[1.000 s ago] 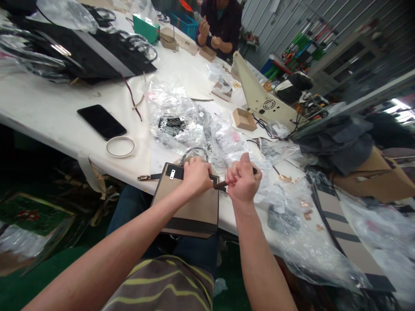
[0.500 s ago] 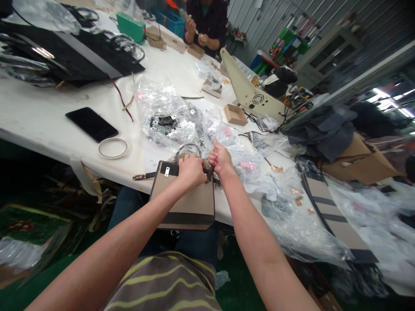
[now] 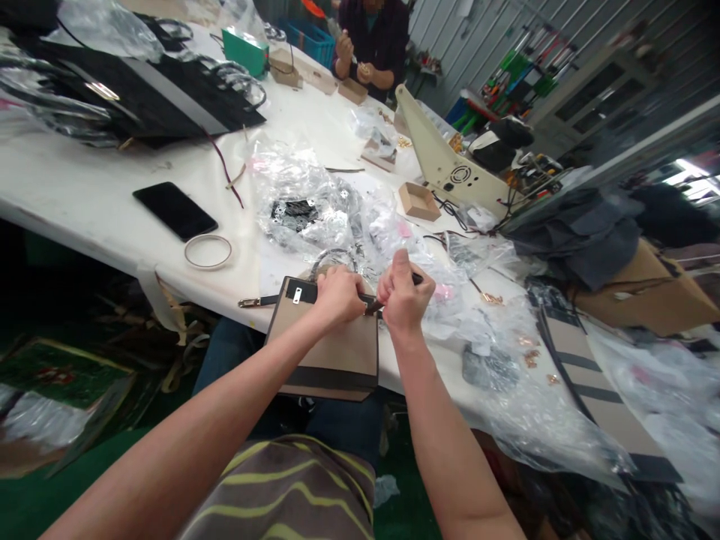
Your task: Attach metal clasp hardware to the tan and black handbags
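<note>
The head view shows a brown piece with black bands (image 3: 337, 360) at the near edge of the white table (image 3: 101, 176), its near part reaching out over the person's lap. The left hand (image 3: 340, 294) lies on its far edge, fingers bent and close together; the fingertips are hidden, so I cannot tell whether they pinch anything. The right hand (image 3: 406, 296) is closed in a fist around a dark tool (image 3: 417, 278), thumb pointing up, with the tool's tip at the far right corner of the piece, just beside the left hand. A small silver plate (image 3: 296, 295) sits on the far left corner, and a black strap with a buckle (image 3: 259, 302) sticks out to the left. A dark loop (image 3: 333, 259) stands just beyond the left hand.

Farther left lie a pale ring (image 3: 208, 252) and a black phone (image 3: 175, 211), close together. Clear plastic bags (image 3: 304, 176) spread over the table beyond the hands. Far right of these stand an open cardboard box (image 3: 419, 202) and a cream machine (image 3: 450, 169). A co-worker (image 3: 374, 49) is at the far side.
</note>
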Motion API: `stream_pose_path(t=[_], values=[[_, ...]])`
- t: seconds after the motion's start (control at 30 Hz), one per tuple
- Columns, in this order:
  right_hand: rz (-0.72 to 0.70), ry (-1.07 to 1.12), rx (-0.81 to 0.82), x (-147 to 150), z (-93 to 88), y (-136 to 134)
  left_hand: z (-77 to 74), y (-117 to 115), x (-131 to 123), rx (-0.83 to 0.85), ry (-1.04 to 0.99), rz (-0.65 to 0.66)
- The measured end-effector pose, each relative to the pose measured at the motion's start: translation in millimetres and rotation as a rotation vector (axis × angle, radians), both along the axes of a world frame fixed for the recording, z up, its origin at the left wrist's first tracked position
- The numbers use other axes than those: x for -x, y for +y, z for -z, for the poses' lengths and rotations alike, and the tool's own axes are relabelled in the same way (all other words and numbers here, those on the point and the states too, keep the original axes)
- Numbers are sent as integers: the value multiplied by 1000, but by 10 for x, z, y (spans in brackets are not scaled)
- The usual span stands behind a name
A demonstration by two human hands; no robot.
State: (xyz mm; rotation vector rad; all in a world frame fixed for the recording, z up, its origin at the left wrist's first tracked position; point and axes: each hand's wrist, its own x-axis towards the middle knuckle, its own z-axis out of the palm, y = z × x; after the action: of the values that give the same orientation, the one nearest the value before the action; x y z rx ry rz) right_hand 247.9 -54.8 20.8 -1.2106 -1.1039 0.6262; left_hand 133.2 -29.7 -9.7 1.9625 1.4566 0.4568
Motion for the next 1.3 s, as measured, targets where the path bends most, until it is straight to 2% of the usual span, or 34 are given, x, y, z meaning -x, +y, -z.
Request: stream_pose_path(t=[0.13,0.2,0.4,0.5,0.67,0.8,1.03,1.3], values=[[-26,-219,-29,28,39,-107,-6,2,6,3,12,18],[-35,-260,-9,30,20,-90,-15,-5,16,-1,10,18],[15,181,103,-65,-157,282,-20,-12,24,4,-7,-1],[20,225,146,-78,-171,440,-20,-3,22,9,4,3],[-28,203,262,-31,-81,557,-8,0,27,37,-8,7],[-55,107,253,5,-11,452,11,-7,29,31,-34,8],[21,-115,-31,6,43,-104,24,-6,27,41,-64,11],[38,-65,-26,34,-81,0,45,-21,31,7,-74,27]])
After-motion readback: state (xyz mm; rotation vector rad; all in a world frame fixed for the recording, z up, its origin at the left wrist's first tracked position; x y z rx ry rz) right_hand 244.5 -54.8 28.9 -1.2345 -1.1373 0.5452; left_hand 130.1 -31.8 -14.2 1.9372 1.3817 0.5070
